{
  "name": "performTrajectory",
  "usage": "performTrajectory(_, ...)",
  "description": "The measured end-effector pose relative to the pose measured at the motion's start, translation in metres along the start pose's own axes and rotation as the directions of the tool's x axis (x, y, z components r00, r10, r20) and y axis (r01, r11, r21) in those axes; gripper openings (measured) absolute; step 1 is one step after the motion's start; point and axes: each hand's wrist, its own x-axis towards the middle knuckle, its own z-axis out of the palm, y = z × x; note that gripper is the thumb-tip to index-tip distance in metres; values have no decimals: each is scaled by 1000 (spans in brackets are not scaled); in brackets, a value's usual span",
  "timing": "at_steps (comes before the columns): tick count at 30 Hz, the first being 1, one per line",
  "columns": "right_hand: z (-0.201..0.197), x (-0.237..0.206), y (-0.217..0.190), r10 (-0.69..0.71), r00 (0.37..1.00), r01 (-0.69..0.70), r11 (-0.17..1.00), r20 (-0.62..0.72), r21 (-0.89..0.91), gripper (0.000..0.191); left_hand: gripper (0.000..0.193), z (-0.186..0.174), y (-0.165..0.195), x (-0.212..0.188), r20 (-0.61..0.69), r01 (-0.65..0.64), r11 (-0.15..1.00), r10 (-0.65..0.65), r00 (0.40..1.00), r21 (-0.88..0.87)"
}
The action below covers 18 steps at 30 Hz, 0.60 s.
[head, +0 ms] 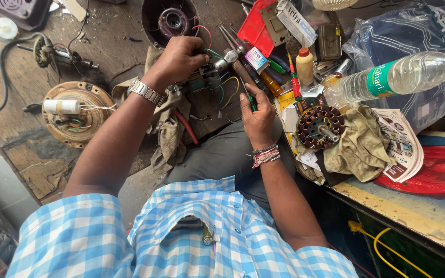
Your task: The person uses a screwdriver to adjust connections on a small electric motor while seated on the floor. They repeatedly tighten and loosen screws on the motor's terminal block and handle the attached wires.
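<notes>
While the left hand (181, 57) closes its fingers over a small metal part with red, green and yellow wires (217, 77) trailing from it, the right hand (257, 117) pinches a slim green-handled screwdriver (252, 101) between thumb and fingertips. That screwdriver's long axis runs away from the person, up and slightly left toward the wired part, and its handle sits in the right hand's grip; the tip is hidden among the wires, so I cannot tell what it touches. The wired part lies on a worn, scarred wooden bench (114, 46), just left of the right hand. Right of that hand sits a round copper-wound stator (319, 126) with a steel shaft, resting on a crumpled, grimy cloth (359, 146). Beyond the stator, farther right, a clear plastic bottle (403, 77) with a green cap lies on its side. Well left of the right hand, a round, rusty metal plate (96, 100) carries a white cylindrical capacitor (61, 106).
</notes>
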Motion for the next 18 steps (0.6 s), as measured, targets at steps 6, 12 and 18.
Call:
performTrajectory(6,1,-1,2,1,1000,-1,1000,-3,15,24,18,-8,5,3,26,90,994,-89,996,-68)
performTrajectory(12,1,-2,1,8,1000,-8,1000,-13,18,22,19,-14,9,5,42,173,983,-170,985,-68)
performTrajectory(18,0,-3,0,33,999,-32,998,-6,55,24,21,-13,6,8,42,193,978,-190,981,-77)
